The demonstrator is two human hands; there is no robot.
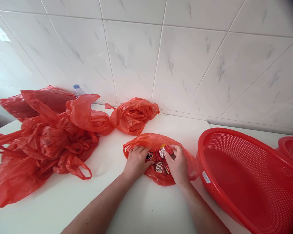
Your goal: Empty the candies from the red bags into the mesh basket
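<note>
In the middle of the white table lies an opened red plastic bag (158,139). Several small red packets with black-and-white printed characters (159,167) show inside it. My left hand (138,162) lies over the bag's left side, fingers stretched and thumb apart beside the packets; its fingertips are partly hidden. With thumb and fingers, my right hand (178,164) pinches a small red-and-white snack packet (164,151) above the others in the bag's mouth.
Crumpled red plastic bags (44,143) are heaped on the left, and another red bag (134,115) sits near the tiled wall. Behind the heap is a blue-capped bottle (77,90). A large red plastic basket (210,143) stands at right, with a second red basket (289,146) beyond it.
</note>
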